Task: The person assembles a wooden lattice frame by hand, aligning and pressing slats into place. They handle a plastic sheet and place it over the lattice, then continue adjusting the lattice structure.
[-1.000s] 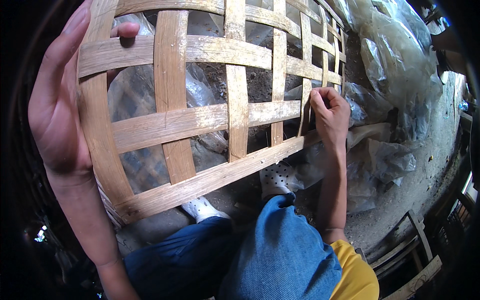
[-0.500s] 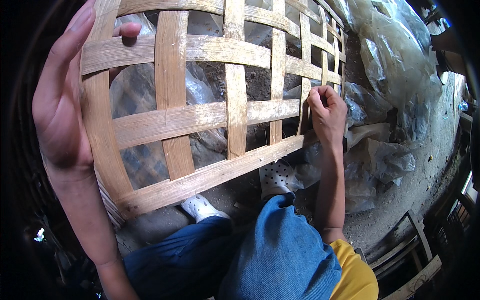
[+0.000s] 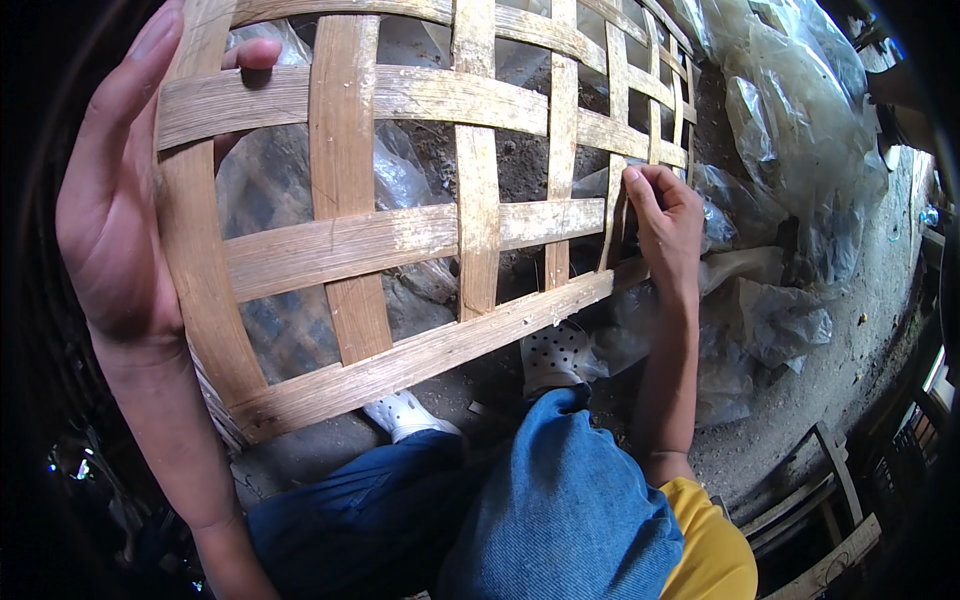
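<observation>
A woven bamboo lattice (image 3: 477,220) of wide, flat strips tilts in front of me above my legs. Its pale strips are worn and blotched with white. My left hand (image 3: 120,230) grips the left edge strip, the thumb outside and a fingertip showing through a gap. Near the right end of the lattice, my right hand (image 3: 670,225) pinches a narrow upright strip (image 3: 615,205) between thumb and forefinger. The other fingers curl behind and are partly hidden. A long bottom strip (image 3: 430,352) runs slantwise below, its right end passing behind my right wrist.
Crumpled clear plastic sheeting (image 3: 790,150) is heaped at the right and also lies behind the lattice. White clogs (image 3: 400,413) and blue jeans (image 3: 560,500) are below. Wooden frame pieces (image 3: 840,560) rest at the lower right on the grey ground (image 3: 860,330).
My right hand has risen slightly, its thumb and forefinger reaching further up along the narrow strip. The left hand keeps its grip while the lattice shifts a little.
</observation>
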The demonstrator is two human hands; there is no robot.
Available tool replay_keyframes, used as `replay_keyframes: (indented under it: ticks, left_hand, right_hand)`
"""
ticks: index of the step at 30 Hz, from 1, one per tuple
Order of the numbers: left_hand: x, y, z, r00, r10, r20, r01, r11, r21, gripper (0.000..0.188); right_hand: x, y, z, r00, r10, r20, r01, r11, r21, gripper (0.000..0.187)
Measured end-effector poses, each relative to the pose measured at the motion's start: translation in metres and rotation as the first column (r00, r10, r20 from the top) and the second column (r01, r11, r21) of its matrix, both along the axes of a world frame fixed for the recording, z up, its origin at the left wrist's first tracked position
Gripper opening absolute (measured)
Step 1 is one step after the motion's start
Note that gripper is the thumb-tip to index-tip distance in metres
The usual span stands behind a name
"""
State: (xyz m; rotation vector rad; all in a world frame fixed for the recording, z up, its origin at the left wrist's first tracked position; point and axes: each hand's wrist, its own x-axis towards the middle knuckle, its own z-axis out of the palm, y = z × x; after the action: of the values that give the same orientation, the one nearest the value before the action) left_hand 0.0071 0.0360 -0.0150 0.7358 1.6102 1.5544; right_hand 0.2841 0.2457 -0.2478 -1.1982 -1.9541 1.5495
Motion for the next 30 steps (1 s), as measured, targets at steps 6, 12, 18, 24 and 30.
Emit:
replay_keyframes:
  ticks: [6, 12, 18, 24, 30]
  left_hand:
    - [0.000, 0.001, -0.001, 1.000, -0.005, -0.005, 0.005, 1.000, -0.012, 0.061]
    - [-0.008, -0.003, 0.000, 0.995, -0.096, 0.035, 0.096, 0.995, 0.005, 0.061]
    - [-0.005, -0.001, 0.000, 0.998, -0.066, -0.004, 0.066, 0.997, -0.034, 0.062]
    - [-0.001, 0.005, 0.001, 0.992, -0.101, 0.076, 0.100, 0.995, 0.022, 0.061]
    - [-0.003, 0.005, -0.002, 0.993, -0.088, 0.085, 0.084, 0.995, 0.051, 0.061]
  right_hand:
    - [0.004, 0.003, -0.008, 0.997, -0.006, -0.080, 0.000, 0.998, -0.066, 0.024]
    - [0.002, 0.002, -0.004, 0.999, 0.004, -0.049, -0.004, 1.000, -0.006, 0.022]
    - [-0.002, -0.002, -0.001, 0.996, -0.017, 0.086, 0.009, 0.996, 0.088, 0.024]
    - [-0.005, 0.010, -0.008, 0.995, -0.086, 0.055, 0.066, 0.952, 0.299, 0.025]
    - [-0.045, 0.034, 0.032, 0.986, 0.040, -0.162, 0.027, 0.921, 0.389, 0.020]
